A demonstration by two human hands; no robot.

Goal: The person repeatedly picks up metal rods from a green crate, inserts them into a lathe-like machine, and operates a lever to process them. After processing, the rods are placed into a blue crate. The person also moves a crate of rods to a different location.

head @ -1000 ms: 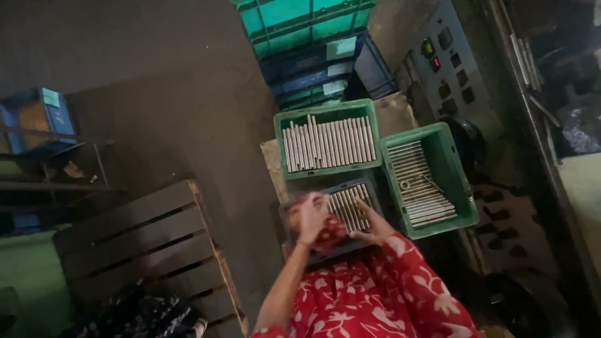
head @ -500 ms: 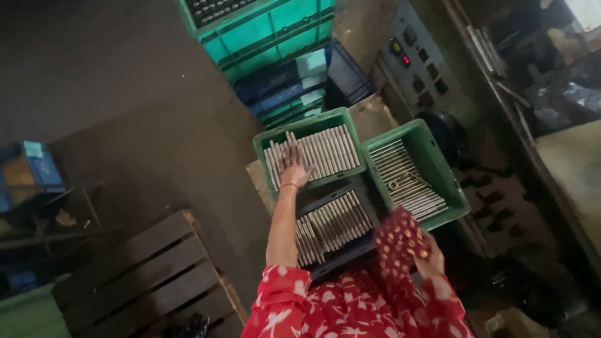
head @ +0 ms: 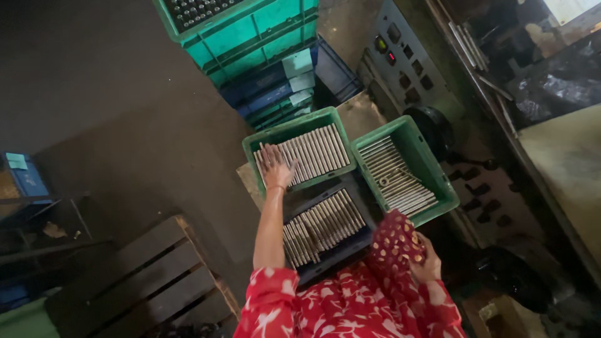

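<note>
My left hand (head: 275, 166) lies flat, fingers spread, on the left end of a row of grey metal rods (head: 316, 153) in a green crate (head: 294, 130). My right hand (head: 427, 265) stays close to my body and grips a bunched red dotted cloth (head: 394, 241). Below the green crate a dark crate (head: 335, 256) holds another row of metal rods (head: 322, 226). A second green crate (head: 432, 172) to the right holds more rods. My red flowered sleeves fill the bottom of the view.
Stacked green and blue crates (head: 263, 50) stand at the top. A grey control panel (head: 407, 66) with buttons and a machine rise at the right. A wooden pallet (head: 147, 281) lies at the lower left, and a blue crate (head: 25, 178) sits on a rack at the far left.
A second ago both hands were together over the dark crate. The left hand has since reached out onto the rods in the green crate, while the right drew back with the cloth.
</note>
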